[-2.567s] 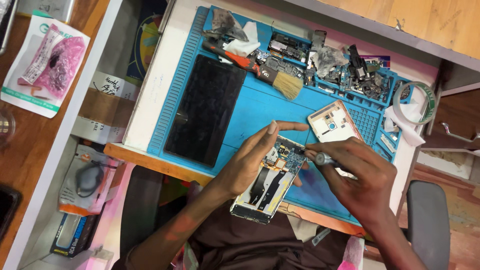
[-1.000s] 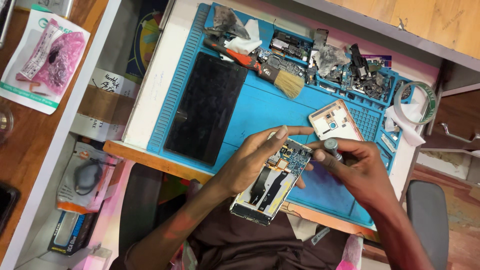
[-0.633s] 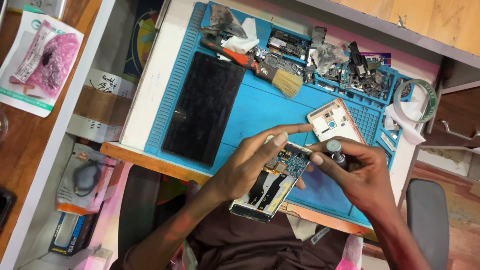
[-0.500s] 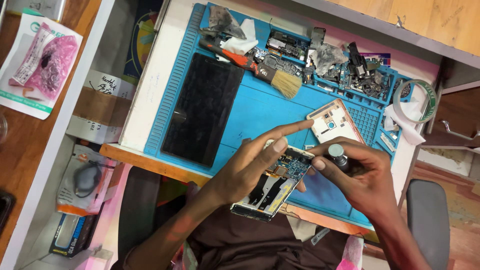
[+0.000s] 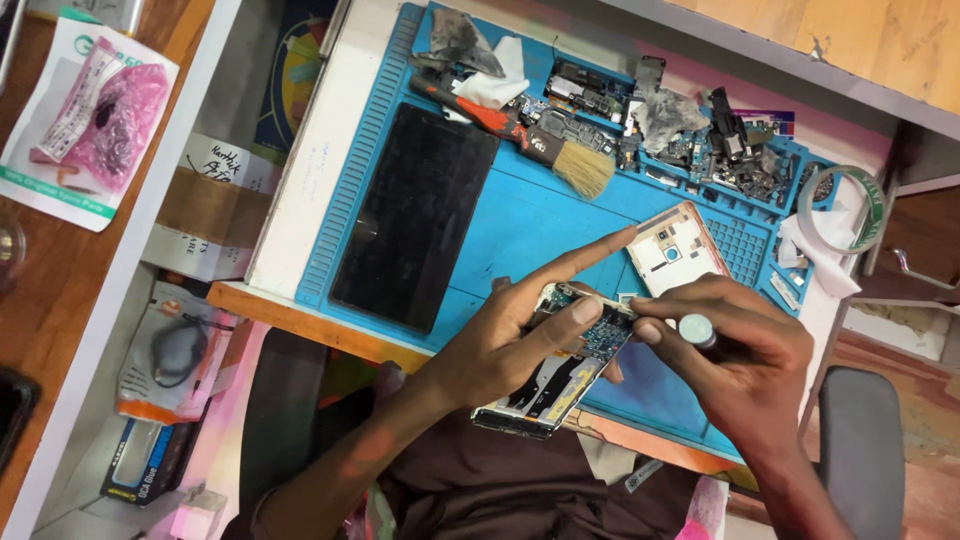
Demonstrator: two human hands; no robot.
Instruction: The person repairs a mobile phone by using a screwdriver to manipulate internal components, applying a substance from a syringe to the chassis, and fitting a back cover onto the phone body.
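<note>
My left hand (image 5: pixel 510 340) grips an opened phone body (image 5: pixel 552 378), its circuit board showing, tilted over the near edge of the blue work mat (image 5: pixel 545 215). The index finger stretches out toward a phone back cover (image 5: pixel 675 250) lying on the mat. My right hand (image 5: pixel 745 365) is closed on a small screwdriver (image 5: pixel 697 331) with a round grey cap, its tip hidden at the phone's upper end.
A black screen panel (image 5: pixel 415 215) lies on the mat's left part. A brush (image 5: pixel 540 145) with a red handle, loose phone parts (image 5: pixel 700 140) and a tape roll (image 5: pixel 840 210) sit along the far side. Packaged items (image 5: pixel 90 120) lie on the left shelf.
My right hand has turned the screwdriver and shifted slightly at the phone's top. My left index finger has lifted and stretched out further.
</note>
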